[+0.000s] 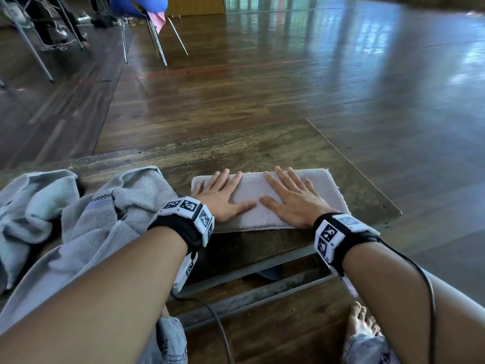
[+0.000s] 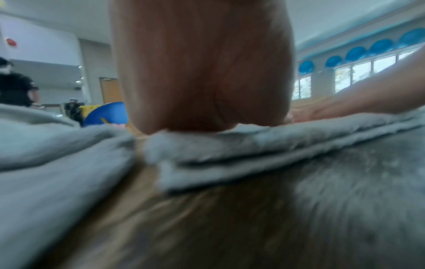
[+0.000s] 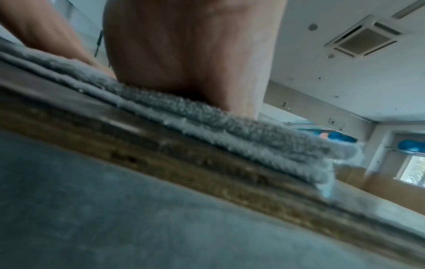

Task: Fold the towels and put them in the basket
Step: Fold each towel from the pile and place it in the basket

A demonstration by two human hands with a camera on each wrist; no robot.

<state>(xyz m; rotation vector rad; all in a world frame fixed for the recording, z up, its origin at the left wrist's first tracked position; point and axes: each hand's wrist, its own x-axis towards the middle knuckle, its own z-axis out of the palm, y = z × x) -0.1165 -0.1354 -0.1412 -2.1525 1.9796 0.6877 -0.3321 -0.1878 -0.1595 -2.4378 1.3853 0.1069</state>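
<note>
Hands flattening a folded towel

Left hand (image 1: 223, 197) and right hand (image 1: 290, 199) lie side by side, palms down, fingers straight and spread, pressing a folded grey towel (image 1: 325, 187) on a worn wooden table (image 1: 262, 145). Beside the left wrist sits a heap of crumpled towels (image 1: 86, 206). No basket shows.

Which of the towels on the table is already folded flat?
The folded towel under both the left hand and right hand: a neat layered rectangle. The crumpled towels to its left lie heaped, unfolded.
</note>
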